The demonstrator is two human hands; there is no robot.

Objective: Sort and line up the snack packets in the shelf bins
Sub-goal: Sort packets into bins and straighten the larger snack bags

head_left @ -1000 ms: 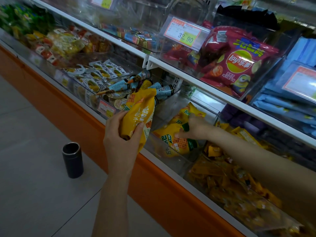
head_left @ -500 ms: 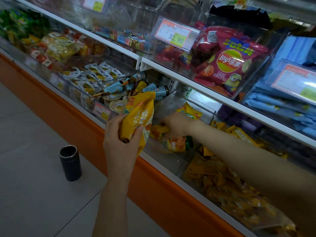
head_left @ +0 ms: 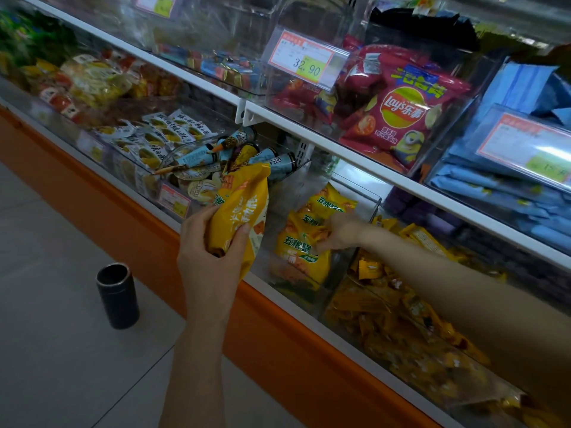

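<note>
Left hand (head_left: 210, 257) up in front of the shelf, and it has a firm hold: fingers wrapped round the back of a yellow snack packet (head_left: 244, 205), thumb pressed across its front, the lower end bunched in the palm. The packet stands nearly upright, its top tilting toward the shelf, out in front of the clear bin (head_left: 369, 197) on the lower shelf and not inside it.

Over to the right hand (head_left: 338, 231): it is reaching across and down into that same bin. The fingers are curled tight into the standing packets (head_left: 296, 251), the same yellow kind with green lettering, and they pinch the crumpled top of one near the middle of the row. Exactly which packet is pinched is hard to make out. About three of them lean against each other, front to back, in the bin.

Left of this bin, a compartment of blue cone snacks (head_left: 234, 149). To the right, a bin heaped with small orange packets (head_left: 401, 319), with the right forearm passing above it. On the shelf above, a red Lay's bag (head_left: 398, 109) sits behind a price tag (head_left: 304, 60) reading 32.90, and blue packets (head_left: 509, 180) lie farther right. Down on the floor, a dark cylinder (head_left: 117, 296) stands upright near the shelf's orange base (head_left: 278, 335).
</note>
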